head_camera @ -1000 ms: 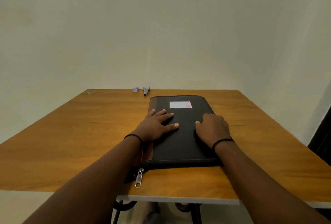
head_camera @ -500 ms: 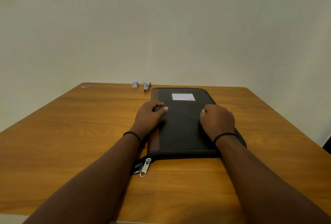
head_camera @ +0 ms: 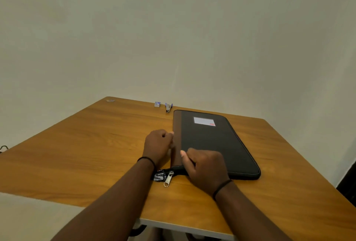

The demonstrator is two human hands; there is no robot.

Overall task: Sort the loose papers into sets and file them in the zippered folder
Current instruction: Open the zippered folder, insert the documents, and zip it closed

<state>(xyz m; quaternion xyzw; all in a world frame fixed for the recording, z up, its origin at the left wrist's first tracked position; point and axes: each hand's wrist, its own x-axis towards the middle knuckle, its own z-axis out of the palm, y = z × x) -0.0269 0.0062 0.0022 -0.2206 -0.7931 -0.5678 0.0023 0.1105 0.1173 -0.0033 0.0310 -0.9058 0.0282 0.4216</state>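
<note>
A closed black zippered folder (head_camera: pixel 215 140) with a brown spine strip and a white label lies flat on the wooden table (head_camera: pixel 96 144). Its metal zipper pull (head_camera: pixel 168 179) hangs off the near left corner onto the table. My left hand (head_camera: pixel 157 144) is curled against the spine's left edge, fingertips touching it. My right hand (head_camera: pixel 206 167) grips the folder's near left corner, thumb on top of the brown strip. Both wrists wear a thin black band. No loose papers are in view.
A small stapler (head_camera: pixel 168 107) and a little staple box (head_camera: pixel 157 104) sit near the table's far edge, left of the folder. A tiny clear object (head_camera: pixel 110 100) lies at the far left corner. The table's near edge (head_camera: pixel 185 229) is close to me.
Both hands slid off the folder's cover. The left went to the spine's edge and the right crossed to the near left corner. The view shifted, so the folder now sits right of centre.
</note>
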